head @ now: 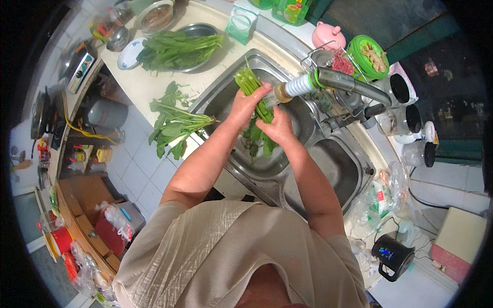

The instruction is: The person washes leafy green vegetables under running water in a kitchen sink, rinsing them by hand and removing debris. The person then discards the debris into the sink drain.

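A bunch of leafy greens (pixel 254 86) is held over the left bowl of a stainless steel sink (pixel 304 115), stem ends up and leaves hanging into the bowl. My left hand (pixel 248 102) grips the stems near their cut ends. Lower down, my right hand (pixel 278 125) closes around the same bunch. Water runs onto it from the tap nozzle (pixel 283 92). More greens (pixel 179 121) lie at the counter's edge left of the sink, with their stems over the rim. A larger pile of greens (pixel 173 50) rests on a metal basin behind them.
A blue-patterned plate (pixel 131 54) and a glass bowl of food (pixel 156 17) stand on the counter. Behind the tap are a wire rack (pixel 327 57), a green basket with ginger (pixel 368 57) and jars (pixel 404 119). Plastic bags (pixel 379 196) and a black electric kettle (pixel 393 256) are at the right.
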The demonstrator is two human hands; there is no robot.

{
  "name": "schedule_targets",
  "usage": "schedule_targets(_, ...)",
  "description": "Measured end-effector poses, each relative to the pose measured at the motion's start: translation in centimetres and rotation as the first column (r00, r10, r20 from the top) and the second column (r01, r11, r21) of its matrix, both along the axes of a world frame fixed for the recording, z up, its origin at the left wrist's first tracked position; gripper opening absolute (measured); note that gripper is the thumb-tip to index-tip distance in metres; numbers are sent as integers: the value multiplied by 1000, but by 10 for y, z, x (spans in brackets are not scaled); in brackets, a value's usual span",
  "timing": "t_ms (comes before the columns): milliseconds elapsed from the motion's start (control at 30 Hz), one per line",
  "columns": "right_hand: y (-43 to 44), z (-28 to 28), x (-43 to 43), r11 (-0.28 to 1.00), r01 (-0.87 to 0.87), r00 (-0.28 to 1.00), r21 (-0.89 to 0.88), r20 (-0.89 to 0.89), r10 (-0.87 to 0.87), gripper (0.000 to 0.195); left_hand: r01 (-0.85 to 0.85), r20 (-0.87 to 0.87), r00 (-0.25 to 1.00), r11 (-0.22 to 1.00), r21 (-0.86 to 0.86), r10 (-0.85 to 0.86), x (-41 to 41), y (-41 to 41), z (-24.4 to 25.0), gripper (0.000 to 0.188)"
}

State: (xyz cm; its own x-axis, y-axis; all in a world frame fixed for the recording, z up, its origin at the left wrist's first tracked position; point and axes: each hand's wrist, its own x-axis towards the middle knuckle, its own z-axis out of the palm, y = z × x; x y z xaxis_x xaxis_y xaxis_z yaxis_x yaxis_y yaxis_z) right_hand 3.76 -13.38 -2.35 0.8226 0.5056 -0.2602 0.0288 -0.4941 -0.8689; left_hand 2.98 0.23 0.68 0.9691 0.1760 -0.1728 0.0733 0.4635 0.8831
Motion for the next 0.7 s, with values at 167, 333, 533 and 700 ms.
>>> schedule_targets(167, 10, -17, 8, 882, 96, 994, 462, -89, -62, 51, -93, -14, 995, 933, -347, 95, 13, -11, 5, 22)
schedule_targets(333, 22, -29, 11, 959, 168, 926, 229, 297, -233, 40, -47, 21, 998, 951, -304, 56, 20, -12, 18, 27)
schedule_targets(533, 15, -25, 28, 964, -26, 958, 265, 282, -52, 50, -86, 56, 992, 915, -394, 117, 25, 2, 31, 23)
schedule_targets(700, 6, -20, 9, 905, 91, 995, 415, -72, -67, 50, -123, 86, 975, 822, -556, 204, 36, 28, 33, 21)
